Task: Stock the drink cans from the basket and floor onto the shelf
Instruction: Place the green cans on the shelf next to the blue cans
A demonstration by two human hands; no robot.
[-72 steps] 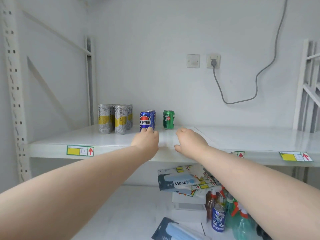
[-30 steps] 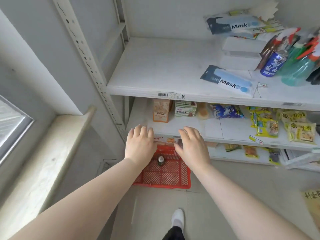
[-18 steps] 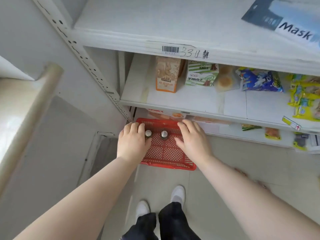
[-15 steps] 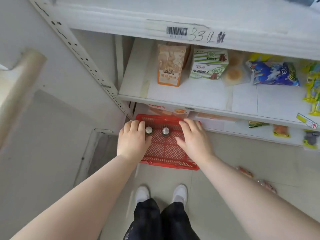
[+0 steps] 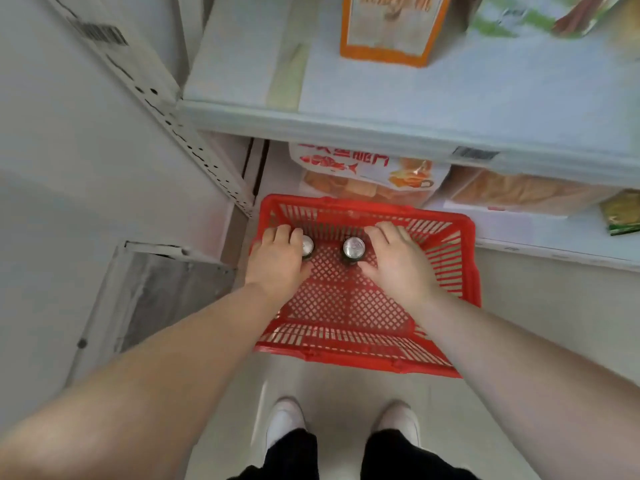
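Note:
A red plastic basket [image 5: 446, 258] stands on the floor in front of the bottom shelf. Two drink cans stand upright inside it, showing their silver tops. My left hand [image 5: 277, 261] is low in the basket, its forefinger and thumb wrapped around the left can [image 5: 307, 244], which it half hides. My right hand [image 5: 401, 265] sits just right of the right can [image 5: 354, 248], fingers spread, with thumb and forefinger on either side of the can and a small gap left. The upper shelf holding the stocked cans is out of view.
The lower shelf's edge [image 5: 346, 129] juts out above the basket's far side, with an orange carton [image 5: 388, 32] on it. Snack bags [image 5: 367, 174] lie on the bottom shelf behind the basket. A perforated shelf post [image 5: 194, 147] rises at left. My white shoes [image 5: 284, 420] stand behind the basket.
My view has dropped from the top shelf to the floor and closed in on the basket. Both hands have lowered into it, down to the two cans.

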